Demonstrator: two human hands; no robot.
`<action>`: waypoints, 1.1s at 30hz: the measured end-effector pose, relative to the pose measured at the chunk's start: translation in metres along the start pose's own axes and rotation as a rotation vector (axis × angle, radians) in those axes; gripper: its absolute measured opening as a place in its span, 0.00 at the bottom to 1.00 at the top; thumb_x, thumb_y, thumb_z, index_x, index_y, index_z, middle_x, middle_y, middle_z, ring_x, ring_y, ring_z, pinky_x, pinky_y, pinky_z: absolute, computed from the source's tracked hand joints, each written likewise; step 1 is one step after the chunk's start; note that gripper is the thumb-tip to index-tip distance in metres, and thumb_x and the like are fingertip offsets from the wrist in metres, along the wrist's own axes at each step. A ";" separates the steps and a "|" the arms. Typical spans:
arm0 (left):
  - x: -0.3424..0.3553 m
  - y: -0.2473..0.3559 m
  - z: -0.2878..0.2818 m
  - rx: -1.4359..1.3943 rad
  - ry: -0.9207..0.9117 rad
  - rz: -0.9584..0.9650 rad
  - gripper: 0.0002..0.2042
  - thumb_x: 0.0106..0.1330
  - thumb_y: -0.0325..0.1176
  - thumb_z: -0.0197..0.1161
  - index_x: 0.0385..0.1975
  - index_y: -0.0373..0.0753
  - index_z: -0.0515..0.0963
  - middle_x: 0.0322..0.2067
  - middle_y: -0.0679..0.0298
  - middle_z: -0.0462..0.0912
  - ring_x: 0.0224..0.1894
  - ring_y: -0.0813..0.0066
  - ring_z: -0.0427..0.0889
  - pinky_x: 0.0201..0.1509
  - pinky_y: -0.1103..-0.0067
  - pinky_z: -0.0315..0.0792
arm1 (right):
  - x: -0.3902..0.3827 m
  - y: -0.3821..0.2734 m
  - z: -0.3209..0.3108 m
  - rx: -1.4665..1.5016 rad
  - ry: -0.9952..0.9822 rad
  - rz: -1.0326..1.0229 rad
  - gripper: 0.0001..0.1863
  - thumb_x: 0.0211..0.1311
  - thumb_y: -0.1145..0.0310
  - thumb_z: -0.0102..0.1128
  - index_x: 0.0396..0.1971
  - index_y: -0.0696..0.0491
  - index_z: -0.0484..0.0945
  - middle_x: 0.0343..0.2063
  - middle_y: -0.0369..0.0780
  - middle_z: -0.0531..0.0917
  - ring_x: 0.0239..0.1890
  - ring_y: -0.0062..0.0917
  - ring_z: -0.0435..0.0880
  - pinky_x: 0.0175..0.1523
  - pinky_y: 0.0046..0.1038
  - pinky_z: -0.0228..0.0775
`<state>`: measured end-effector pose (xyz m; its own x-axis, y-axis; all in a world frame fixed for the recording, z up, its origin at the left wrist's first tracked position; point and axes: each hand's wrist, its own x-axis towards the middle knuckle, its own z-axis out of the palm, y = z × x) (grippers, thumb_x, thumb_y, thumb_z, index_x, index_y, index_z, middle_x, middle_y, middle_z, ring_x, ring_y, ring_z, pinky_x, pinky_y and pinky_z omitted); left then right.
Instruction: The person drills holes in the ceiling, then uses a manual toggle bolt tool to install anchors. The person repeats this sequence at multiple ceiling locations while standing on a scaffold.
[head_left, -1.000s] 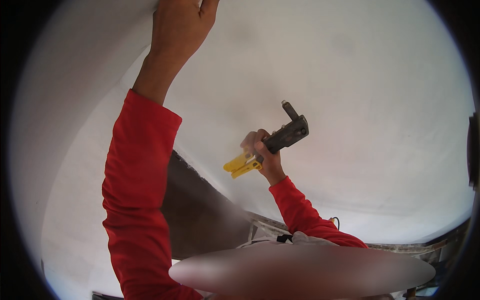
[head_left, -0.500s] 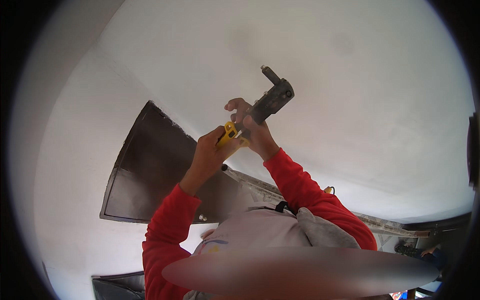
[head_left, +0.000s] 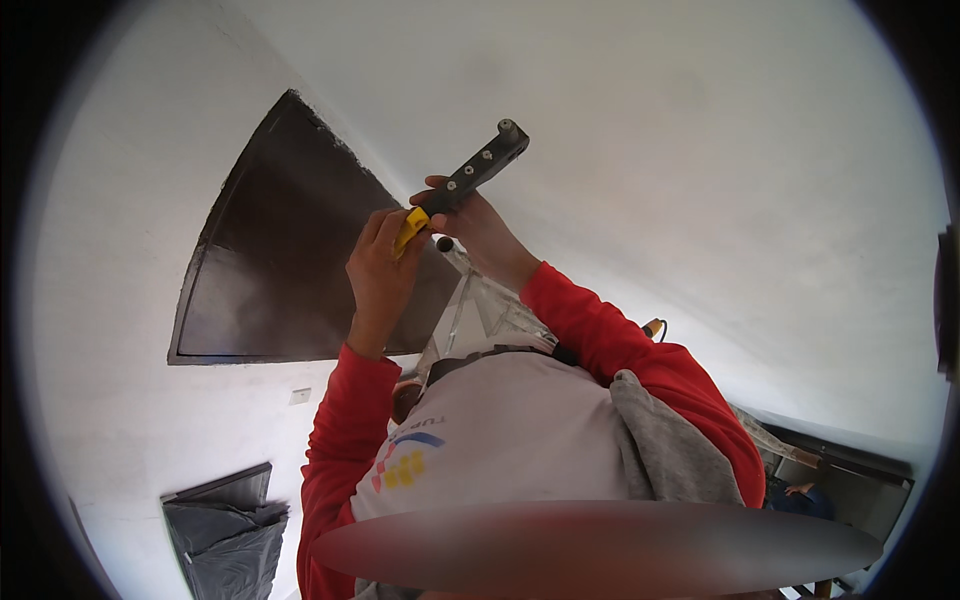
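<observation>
In front of me, both hands are on a hand riveter with a long black body (head_left: 480,165) and a yellow handle part (head_left: 408,232). Several small metal nosepieces stick out along the side that faces me, and a rounded nose stands at its far end. My left hand (head_left: 378,275) is closed round the yellow part. The lower end of the black body lies in the fingers of my right hand (head_left: 482,232), which are partly hidden behind the tool. Red sleeves cover both forearms.
A large dark brown panel (head_left: 280,240) is set in the white wall (head_left: 110,300) behind my left hand. Another opening at lower left has crumpled black sheeting (head_left: 228,535). A pale, stained pole (head_left: 455,258) runs behind my right arm. At far right, part of another person (head_left: 805,500) shows.
My hands and the riveter have shifted left. The riveter has turned, so its row of nosepieces now faces me. The view has tilted, showing more of the dark panel and black sheeting.
</observation>
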<state>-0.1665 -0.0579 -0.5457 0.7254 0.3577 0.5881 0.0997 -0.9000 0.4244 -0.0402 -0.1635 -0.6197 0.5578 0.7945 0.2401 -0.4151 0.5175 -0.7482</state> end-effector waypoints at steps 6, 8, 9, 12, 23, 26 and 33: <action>-0.006 -0.017 -0.030 -0.082 -0.058 -0.130 0.12 0.62 0.33 0.74 0.43 0.38 0.83 0.38 0.62 0.85 0.37 0.60 0.87 0.39 0.71 0.80 | 0.003 0.008 -0.021 -0.294 0.065 0.177 0.22 0.72 0.62 0.62 0.59 0.57 0.70 0.51 0.37 0.79 0.54 0.25 0.79 0.59 0.33 0.72; -0.009 -0.019 -0.025 -0.088 -0.062 -0.111 0.13 0.62 0.33 0.74 0.44 0.38 0.83 0.39 0.61 0.85 0.38 0.60 0.86 0.39 0.71 0.79 | 0.000 0.012 -0.021 -0.237 0.005 0.000 0.23 0.74 0.61 0.60 0.61 0.56 0.69 0.52 0.37 0.79 0.54 0.26 0.79 0.62 0.35 0.71; -0.013 -0.022 -0.022 -0.084 -0.064 -0.150 0.13 0.62 0.33 0.73 0.44 0.38 0.82 0.39 0.61 0.84 0.38 0.60 0.86 0.39 0.71 0.79 | -0.002 0.017 -0.017 -0.229 0.010 -0.018 0.23 0.75 0.60 0.59 0.62 0.56 0.68 0.53 0.37 0.79 0.55 0.26 0.79 0.63 0.36 0.70; -0.038 -0.032 0.003 -0.114 -0.088 -0.051 0.13 0.63 0.30 0.72 0.46 0.37 0.82 0.42 0.58 0.82 0.40 0.59 0.85 0.41 0.72 0.80 | -0.004 0.030 -0.008 0.161 0.086 0.054 0.22 0.78 0.57 0.56 0.63 0.53 0.69 0.56 0.42 0.79 0.55 0.28 0.80 0.66 0.39 0.66; -0.282 -0.124 -0.023 -0.049 -0.658 -0.598 0.07 0.64 0.25 0.62 0.40 0.33 0.83 0.40 0.51 0.87 0.42 0.58 0.88 0.49 0.66 0.81 | -0.022 0.034 -0.040 -0.284 0.104 0.090 0.16 0.77 0.61 0.56 0.56 0.53 0.72 0.44 0.39 0.79 0.49 0.29 0.77 0.60 0.36 0.69; -0.322 -0.136 0.006 0.083 -0.620 -0.399 0.05 0.61 0.27 0.63 0.33 0.35 0.84 0.35 0.49 0.87 0.40 0.52 0.89 0.47 0.64 0.82 | -0.023 0.035 -0.036 -0.214 0.121 0.145 0.16 0.77 0.62 0.56 0.57 0.53 0.72 0.44 0.39 0.80 0.50 0.30 0.77 0.60 0.36 0.69; -0.344 -0.154 0.028 0.271 -0.986 -0.455 0.06 0.61 0.31 0.64 0.32 0.37 0.85 0.35 0.49 0.87 0.38 0.50 0.88 0.45 0.62 0.82 | -0.026 0.037 -0.028 -0.196 0.074 0.215 0.16 0.77 0.63 0.56 0.57 0.55 0.71 0.43 0.39 0.81 0.49 0.29 0.78 0.60 0.34 0.70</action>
<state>-0.4128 -0.0496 -0.8324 0.7942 0.4217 -0.4375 0.5510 -0.8033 0.2260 -0.0502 -0.1737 -0.6707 0.5258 0.8503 0.0229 -0.3868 0.2630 -0.8839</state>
